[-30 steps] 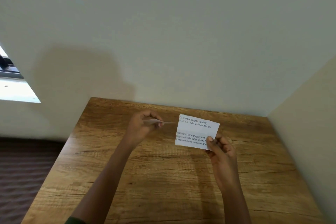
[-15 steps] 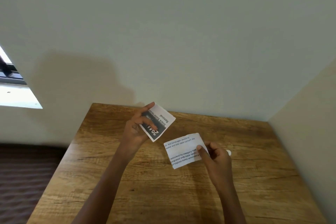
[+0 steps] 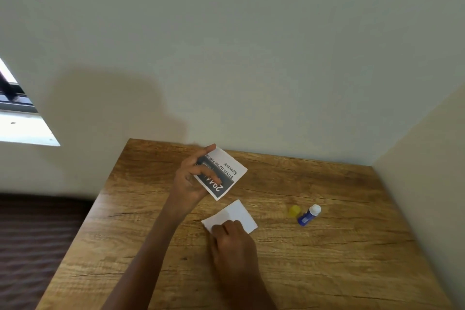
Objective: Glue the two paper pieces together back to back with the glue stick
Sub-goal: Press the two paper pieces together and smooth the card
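A blank-side-up white paper rectangle (image 3: 240,212) lies flat on the wood-grain table (image 3: 327,264). The right hand (image 3: 232,239) rests on its near corner with bent fingers; whether it pinches the edge or only presses is unclear. The left hand (image 3: 190,180) grips a printed grey-and-white paper piece (image 3: 227,177) held tilted just above it. To the right lies a blue glue stick (image 3: 309,215), its yellow cap (image 3: 294,211) just beside.

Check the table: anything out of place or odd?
Only the glue stick: it appears to lie on its side on the wooden table, uncapped, with its yellow cap loose beside it. The blank paper piece and the printed paper piece look undamaged.
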